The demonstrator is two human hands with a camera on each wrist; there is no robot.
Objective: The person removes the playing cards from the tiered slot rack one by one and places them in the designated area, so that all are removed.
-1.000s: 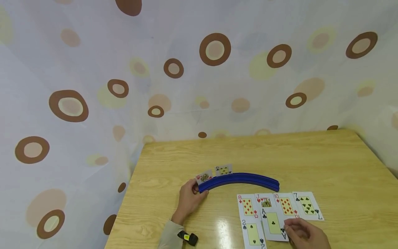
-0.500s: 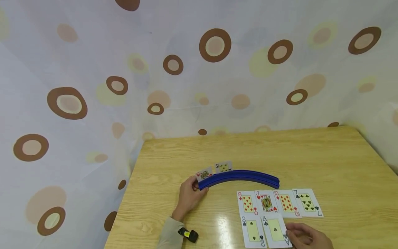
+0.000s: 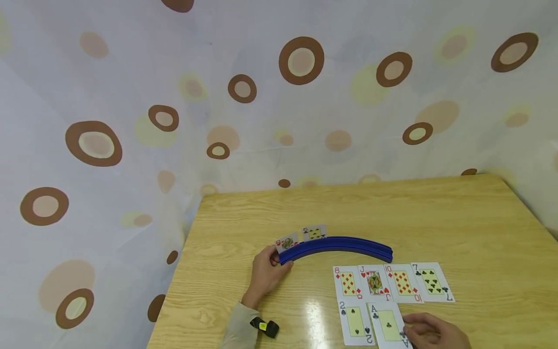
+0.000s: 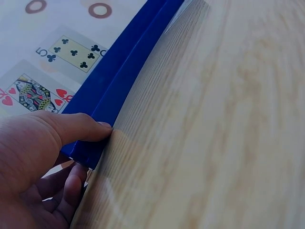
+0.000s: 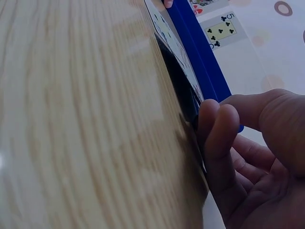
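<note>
My left hand (image 3: 267, 272) grips the left end of a curved blue card holder (image 3: 344, 244), thumb in front in the left wrist view. A queen of hearts (image 3: 286, 243) and a 5 of clubs (image 3: 314, 233) stand upright in its slot. At the bottom right, my right hand (image 3: 436, 332) pinches the right edge of an ace of clubs (image 3: 387, 320). That card lies to the right of a 2 of spades (image 3: 355, 325). In the right wrist view, the pinched card (image 5: 174, 45) is tilted, its near edge raised above the table with a dark shadow beneath.
Above the ace, an 8 of diamonds (image 3: 347, 285), a jack of hearts (image 3: 373, 283), a 10 of diamonds (image 3: 402, 283) and a 7 of clubs (image 3: 431, 282) lie face up in a row on the wooden table (image 3: 244, 213). A dotted curtain (image 3: 261, 116) hangs behind.
My right hand has drawn the ace of clubs toward me and slightly right, off the jack of hearts it partly covered. My left hand stays on the card holder. The head view has shifted slightly.
</note>
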